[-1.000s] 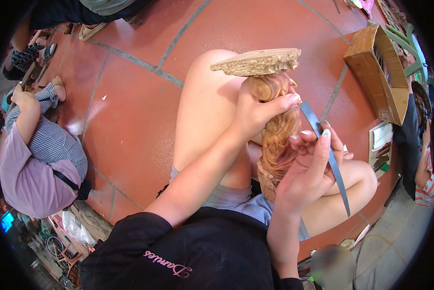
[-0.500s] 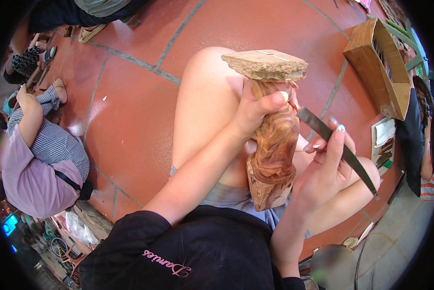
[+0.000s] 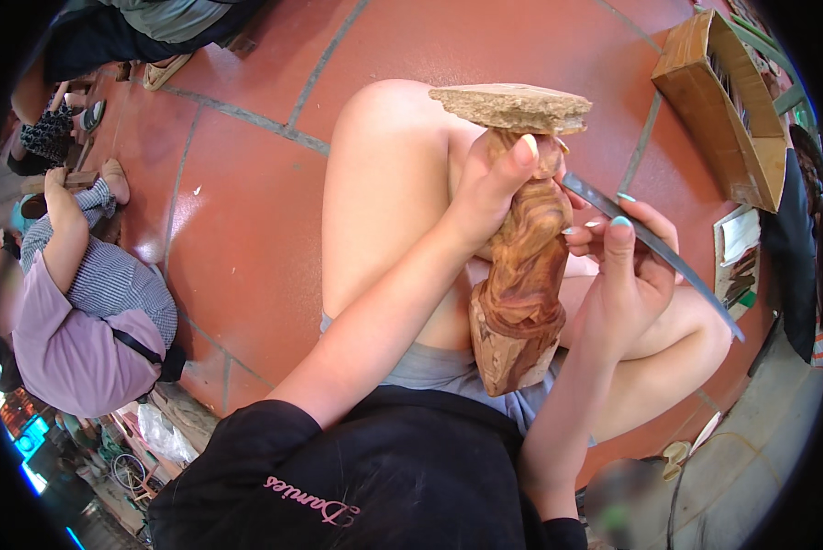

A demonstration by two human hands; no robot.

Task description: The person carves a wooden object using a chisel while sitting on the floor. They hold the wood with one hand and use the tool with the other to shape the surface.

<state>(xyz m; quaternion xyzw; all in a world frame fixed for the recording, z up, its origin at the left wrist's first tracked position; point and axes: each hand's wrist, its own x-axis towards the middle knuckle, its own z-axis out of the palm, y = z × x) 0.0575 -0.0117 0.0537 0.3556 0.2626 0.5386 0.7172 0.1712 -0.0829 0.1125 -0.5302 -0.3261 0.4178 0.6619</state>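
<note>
A reddish-brown wood carving [image 3: 528,275] stands between my bare thighs. Its middle is smooth and swirling; its lower end is a rough angular block, its far end a ragged slab [image 3: 512,107]. My left hand [image 3: 498,179] is wrapped around its neck just under the slab, thumb lying along the near side. In my right hand [image 3: 627,266] a long, flat, slightly bent steel tool [image 3: 654,240] is pinched between thumb and fingers. The tool's far end sits close to the carving's right side, by my left fingertips; I cannot tell whether it touches the wood.
Red tiles [image 3: 255,183] cover the floor. An open cardboard box [image 3: 718,110] stands at the far right, with a shallow tray [image 3: 738,252] nearer. At the left a person in a lilac top [image 3: 95,353] sits low; another person's dark-clad legs [image 3: 136,41] are at the far left.
My left thumb has shifted from across the carving to further up beside the slab. The tool's near end has swung outward to the right and up, and my right hand has turned with it.
</note>
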